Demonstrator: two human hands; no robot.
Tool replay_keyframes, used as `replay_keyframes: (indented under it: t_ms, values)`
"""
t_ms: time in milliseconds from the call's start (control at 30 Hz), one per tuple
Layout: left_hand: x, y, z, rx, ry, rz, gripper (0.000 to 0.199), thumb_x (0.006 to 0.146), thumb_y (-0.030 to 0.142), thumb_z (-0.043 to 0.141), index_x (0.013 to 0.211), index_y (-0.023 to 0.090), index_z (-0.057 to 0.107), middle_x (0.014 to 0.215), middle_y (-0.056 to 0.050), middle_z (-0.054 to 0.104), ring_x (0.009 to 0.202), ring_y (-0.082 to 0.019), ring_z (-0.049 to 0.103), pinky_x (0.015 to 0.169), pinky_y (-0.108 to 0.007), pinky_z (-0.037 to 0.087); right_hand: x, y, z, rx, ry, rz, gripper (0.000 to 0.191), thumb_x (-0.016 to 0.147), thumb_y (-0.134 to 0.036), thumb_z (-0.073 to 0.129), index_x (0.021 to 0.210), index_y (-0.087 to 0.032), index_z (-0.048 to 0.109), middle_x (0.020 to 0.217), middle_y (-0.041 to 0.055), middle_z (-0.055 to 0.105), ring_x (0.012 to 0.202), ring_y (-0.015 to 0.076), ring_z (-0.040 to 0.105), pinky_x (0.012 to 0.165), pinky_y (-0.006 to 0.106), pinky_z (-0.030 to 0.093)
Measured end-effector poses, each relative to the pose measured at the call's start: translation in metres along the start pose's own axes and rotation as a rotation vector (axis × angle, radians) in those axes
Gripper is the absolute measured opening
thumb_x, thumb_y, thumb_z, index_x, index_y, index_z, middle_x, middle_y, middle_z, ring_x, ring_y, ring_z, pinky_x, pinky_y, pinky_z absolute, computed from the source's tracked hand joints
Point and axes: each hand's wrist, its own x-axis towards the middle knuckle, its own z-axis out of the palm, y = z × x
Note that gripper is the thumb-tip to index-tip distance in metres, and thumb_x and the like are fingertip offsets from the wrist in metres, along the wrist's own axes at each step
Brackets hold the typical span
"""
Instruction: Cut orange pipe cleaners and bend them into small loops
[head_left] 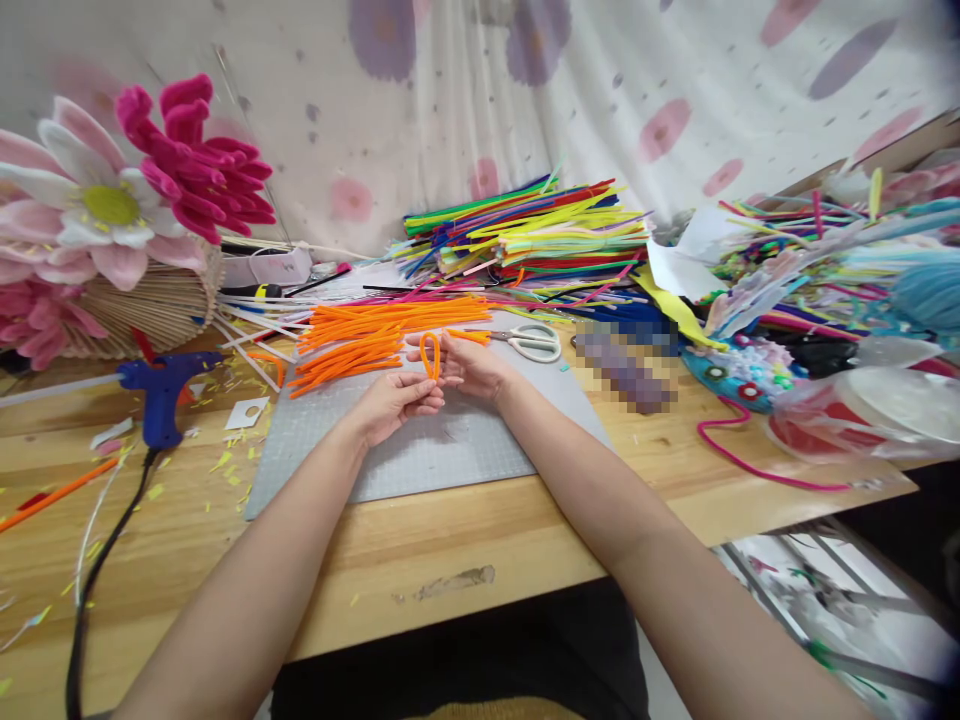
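An orange pipe cleaner (438, 358) is bent into a narrow upright loop above the grey cutting mat (450, 460). My left hand (397, 405) pinches the bottom of the loop between thumb and fingers. From the other side, my right hand (478, 367) curls around the loop, its thumb at the right edge and some fingertips behind it. Just beyond my hands lie bundles of straight orange pipe cleaners (349, 360) on the mat. Scissors with pale handles (536, 343) rest to the right of my right hand, their blades partly over orange stems.
A blue glue gun (161, 395) with a black cord lies left, among yellow scraps. Fuzzy flowers (109, 205) stand behind it. Colourful pipe cleaners (525, 230) are heaped at the back. At right are a plastic-wrapped roll (862, 415) and a pink stem (765, 470).
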Motion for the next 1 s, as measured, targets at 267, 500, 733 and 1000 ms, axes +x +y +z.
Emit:
replay_keyframes:
  t_ms: [267, 500, 733, 1000]
  values:
    - [-0.003, -0.004, 0.008, -0.052, 0.004, -0.057, 0.008, 0.074, 0.008, 0.06, 0.072, 0.01, 0.067, 0.062, -0.003, 0.066, 0.053, -0.006, 0.06, 0.054, -0.014, 0.05, 0.005, 0.003, -0.003, 0.016, 0.166, -0.061, 0.022, 0.075, -0.032, 0.06, 0.085, -0.013, 0.064, 0.083, 0.0055, 0.064, 0.046, 0.001, 0.036, 0.033, 0.012, 0.022]
    - [-0.002, -0.006, 0.007, -0.047, 0.001, -0.065, 0.009, 0.075, 0.007, 0.058, 0.073, 0.009, 0.066, 0.063, -0.003, 0.067, 0.054, -0.007, 0.061, 0.056, -0.015, 0.051, 0.007, 0.003, -0.001, 0.049, 0.242, -0.097, 0.017, 0.069, -0.029, 0.064, 0.075, -0.012, 0.063, 0.072, 0.0033, 0.064, 0.043, 0.0005, 0.036, 0.033, 0.012, 0.019]
    - [-0.001, -0.007, 0.006, -0.037, -0.014, -0.054, 0.008, 0.074, 0.008, 0.059, 0.073, 0.009, 0.067, 0.064, -0.004, 0.067, 0.055, -0.007, 0.061, 0.056, -0.015, 0.051, 0.005, 0.004, 0.008, 0.028, 0.334, -0.171, 0.018, 0.065, -0.029, 0.063, 0.07, -0.012, 0.063, 0.059, -0.0008, 0.059, 0.041, 0.001, 0.032, 0.033, 0.015, 0.014]
    - [0.001, -0.01, 0.008, 0.122, 0.006, 0.046, 0.02, 0.068, 0.026, 0.067, 0.081, 0.011, 0.066, 0.077, -0.007, 0.068, 0.066, -0.013, 0.063, 0.061, -0.023, 0.051, 0.005, -0.003, 0.007, -0.146, 0.426, -0.192, 0.015, 0.065, -0.027, 0.057, 0.066, -0.013, 0.061, 0.055, -0.001, 0.057, 0.04, 0.003, 0.032, 0.037, 0.017, 0.017]
